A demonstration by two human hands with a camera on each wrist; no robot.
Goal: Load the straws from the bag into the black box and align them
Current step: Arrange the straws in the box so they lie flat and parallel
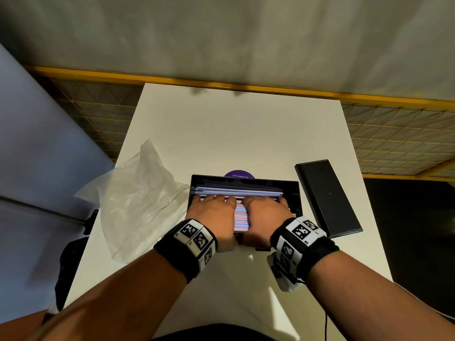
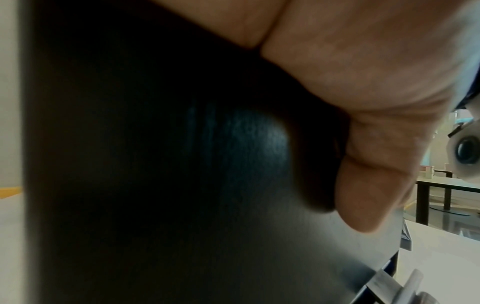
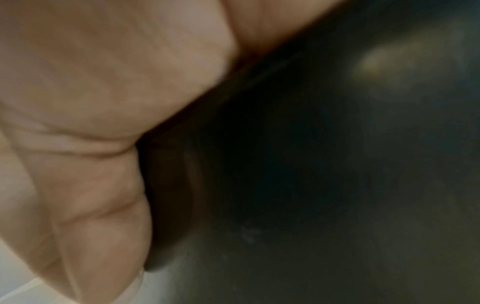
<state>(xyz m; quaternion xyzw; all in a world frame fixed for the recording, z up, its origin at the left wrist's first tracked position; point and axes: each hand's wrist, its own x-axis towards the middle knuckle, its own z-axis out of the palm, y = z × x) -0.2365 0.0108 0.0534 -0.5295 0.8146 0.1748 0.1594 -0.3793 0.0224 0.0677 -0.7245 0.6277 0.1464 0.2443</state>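
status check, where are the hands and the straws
Left hand and right hand both flat on the straws inside the black box. Bag lies left of it, lid right. Nothing in the way.

Blurred thumb (image 3: 103,236) of the right hand (image 3: 103,82) against a dark surface (image 3: 311,185).

1. A white desk (image 1: 221,134) carries everything.
2. An open black box (image 1: 294,193) of striped straws (image 1: 240,215) sits at its centre.
3. A crumpled clear plastic bag (image 1: 138,203) lies just left of the box.
4. A black lid (image 1: 327,198) lies just right of it.
5. A purple round sticker (image 1: 239,175) shows behind the box.
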